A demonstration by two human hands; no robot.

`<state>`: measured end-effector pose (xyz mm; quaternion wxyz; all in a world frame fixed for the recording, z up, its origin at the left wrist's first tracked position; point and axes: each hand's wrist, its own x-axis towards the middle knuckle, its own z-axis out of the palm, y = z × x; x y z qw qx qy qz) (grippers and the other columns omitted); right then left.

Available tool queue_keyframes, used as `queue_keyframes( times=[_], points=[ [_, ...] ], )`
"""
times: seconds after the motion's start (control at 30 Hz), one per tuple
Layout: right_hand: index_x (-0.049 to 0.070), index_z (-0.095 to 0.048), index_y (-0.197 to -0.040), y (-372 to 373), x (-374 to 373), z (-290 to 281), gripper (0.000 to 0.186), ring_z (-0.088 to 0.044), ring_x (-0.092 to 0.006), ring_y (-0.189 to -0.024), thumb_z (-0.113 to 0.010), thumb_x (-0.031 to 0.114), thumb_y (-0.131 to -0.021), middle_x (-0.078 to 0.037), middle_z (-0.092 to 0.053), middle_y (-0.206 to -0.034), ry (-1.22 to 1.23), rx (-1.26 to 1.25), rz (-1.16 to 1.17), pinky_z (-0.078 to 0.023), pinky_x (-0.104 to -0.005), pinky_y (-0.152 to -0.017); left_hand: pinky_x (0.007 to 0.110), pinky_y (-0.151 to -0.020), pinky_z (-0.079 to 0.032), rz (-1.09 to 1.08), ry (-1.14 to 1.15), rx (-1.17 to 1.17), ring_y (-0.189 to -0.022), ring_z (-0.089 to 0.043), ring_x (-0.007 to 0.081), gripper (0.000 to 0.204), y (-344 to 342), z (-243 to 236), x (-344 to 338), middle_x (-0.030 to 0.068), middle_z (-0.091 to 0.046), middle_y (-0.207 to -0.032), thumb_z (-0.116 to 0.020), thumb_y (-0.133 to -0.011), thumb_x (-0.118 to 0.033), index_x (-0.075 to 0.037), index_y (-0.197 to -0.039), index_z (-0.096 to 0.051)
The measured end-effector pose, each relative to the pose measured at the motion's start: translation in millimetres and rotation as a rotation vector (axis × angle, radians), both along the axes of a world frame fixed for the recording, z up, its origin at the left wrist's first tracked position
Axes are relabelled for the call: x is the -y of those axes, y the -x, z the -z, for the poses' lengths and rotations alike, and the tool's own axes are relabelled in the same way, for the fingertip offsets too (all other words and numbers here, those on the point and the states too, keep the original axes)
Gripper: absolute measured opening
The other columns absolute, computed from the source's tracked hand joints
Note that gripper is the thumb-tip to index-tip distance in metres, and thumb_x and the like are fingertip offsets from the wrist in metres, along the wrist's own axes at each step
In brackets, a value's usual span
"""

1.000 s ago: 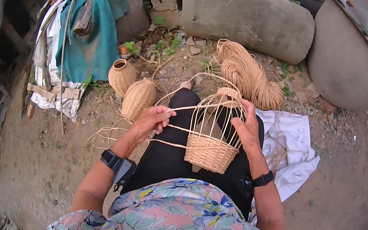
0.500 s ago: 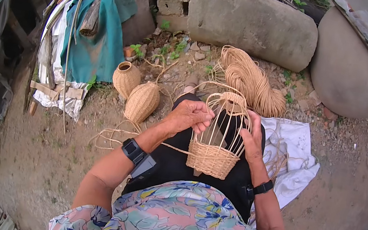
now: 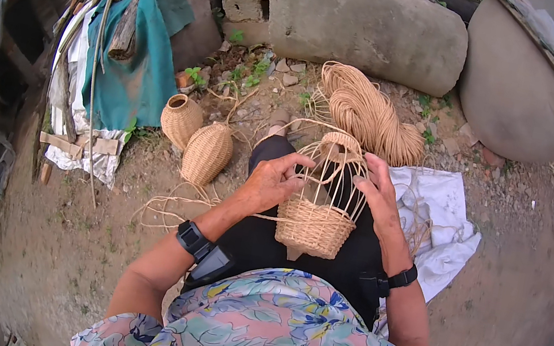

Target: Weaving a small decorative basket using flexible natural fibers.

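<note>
1. The stone cylinder [image 3: 369, 28] lies at twelve o'clock from the basket, well apart from the work.
2. A white sheet [image 3: 455, 204] spreads at three o'clock, just beyond the right forearm, with loose strands over it; a sleeve or foot could drag and tangle them.
3. The rope coil [image 3: 372, 119] lies on the ground between twelve and one, close behind the basket. If its turns slip over each other, it could snarl.
4. The basket [image 3: 315, 230] sits at the lap, over the dark trousers [image 3: 250, 241]: densely woven below, bare upright ribs above, a collar on top. Uneven tension could pull those ribs together or skew the collar; shifting knees could tip the whole piece.
5. Two woven pots, the nearer [image 3: 208, 153] between nine and ten and the farther [image 3: 181, 120] at ten, lie side by side, where a swinging left elbow might knock them.
6. The right hand [image 3: 383, 199], between two and three, has its thumb parted from its fingers beside the ribs; I cannot tell how firmly it grips. Too tight a squeeze could bend them.
7. The left hand [image 3: 273, 186], between nine and ten, has half-curled fingers at the ribs, thumb slightly apart; what it pinches is unclear.
8. A thin strand [image 3: 266, 216] leads out at nine; snagging could loosen the weave.
</note>
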<state>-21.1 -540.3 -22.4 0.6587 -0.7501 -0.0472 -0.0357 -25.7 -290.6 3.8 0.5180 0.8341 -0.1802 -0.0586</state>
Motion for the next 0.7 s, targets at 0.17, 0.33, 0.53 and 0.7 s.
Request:
queue_keyframes(
  times=[0.17,0.33,0.53,0.7],
  points=[
    [0.004,-0.038,-0.138,-8.5,-24.8,-1.2,0.071,-0.042,-0.0395,-0.128,-0.063,0.017,-0.073,-0.024,-0.044,-0.138,0.425,-0.074,0.192,-0.033,-0.0422,-0.108,0.033,-0.053,-0.042,-0.219,-0.186,0.134,-0.051,-0.05,0.0157,0.032,15.0,3.2,0.7,0.0052,-0.048,-0.056,-0.058,-0.078,-0.002,-0.01,-0.109,-0.057],
    [0.003,-0.036,-0.138,-9.5,-15.2,15.4,0.068,-0.043,-0.039,-0.128,-0.06,0.01,-0.074,-0.023,-0.045,-0.138,0.325,0.016,0.127,-0.033,-0.0419,-0.108,0.043,-0.061,-0.047,-0.646,-0.281,0.153,-0.063,-0.061,0.0293,0.028,-10.5,54.9,-82.3,0.0119,-0.061,-0.067,-0.062,-0.073,-0.014,-0.01,-0.101,-0.057],
    [0.004,-0.037,-0.137,-6.1,-15.3,22.5,0.066,-0.043,-0.0376,-0.127,-0.057,0.006,-0.074,-0.021,-0.045,-0.135,0.314,0.125,0.078,-0.035,-0.0428,-0.106,0.039,-0.063,-0.048,-0.965,0.065,-0.355,-0.065,-0.061,0.0219,0.047,-6.0,98.0,-189.3,0.0073,-0.064,-0.073,-0.072,-0.069,-0.022,-0.013,-0.113,-0.06],
    [0.004,-0.037,-0.136,-1.3,-18.3,15.4,0.065,-0.046,-0.0373,-0.123,-0.056,0.005,-0.074,-0.02,-0.045,-0.134,0.263,0.069,0.091,-0.037,-0.0431,-0.104,0.034,-0.07,-0.052,-0.328,-0.555,0.44,-0.07,-0.062,0.0221,0.05,-7.5,57.3,-153.7,0.0119,-0.064,-0.102,-0.071,-0.078,-0.021,-0.014,-0.125,-0.057]
  ],
)
